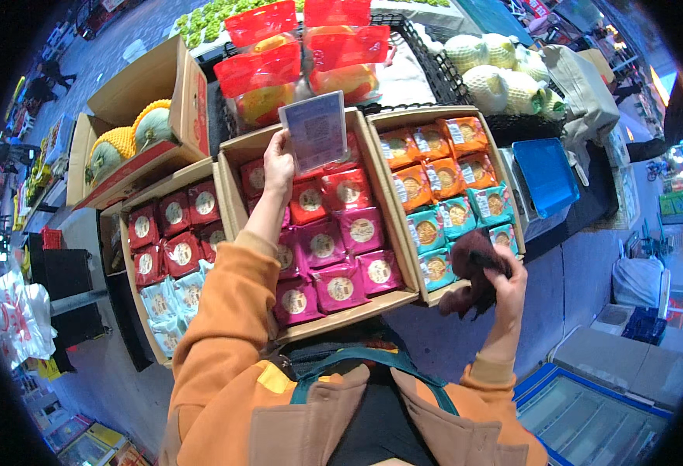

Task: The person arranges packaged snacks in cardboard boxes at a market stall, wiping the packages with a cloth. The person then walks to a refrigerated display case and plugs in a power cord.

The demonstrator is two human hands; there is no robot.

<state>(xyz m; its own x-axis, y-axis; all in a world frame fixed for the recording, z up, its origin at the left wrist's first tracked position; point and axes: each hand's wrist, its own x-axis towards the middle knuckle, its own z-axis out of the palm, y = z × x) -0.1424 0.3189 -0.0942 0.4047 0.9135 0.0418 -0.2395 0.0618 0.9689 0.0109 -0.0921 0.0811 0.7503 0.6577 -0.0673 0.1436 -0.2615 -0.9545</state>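
Observation:
My left hand (279,164) grips the lower left edge of a clear plastic card holder (316,133) that bears a printed code. The holder is raised over a cardboard box (347,319) of red and magenta wrapped pastries (340,289). In my right hand (507,279) is a bunched dark maroon cloth (474,271), held over the lower right corner of the box of orange and teal packets (436,269). At the left, partly behind my left sleeve, a third box holds dark red and pale blue packets (181,254).
Netted melons (156,129) lie in a tilted carton at upper left. Fruit in red-topped bags (268,105) and a black plastic crate (443,76) stand behind the boxes. Foam-netted fruit (487,87) is at upper right, near a blue tray (545,176). A glass-topped case (592,416) stands at lower right.

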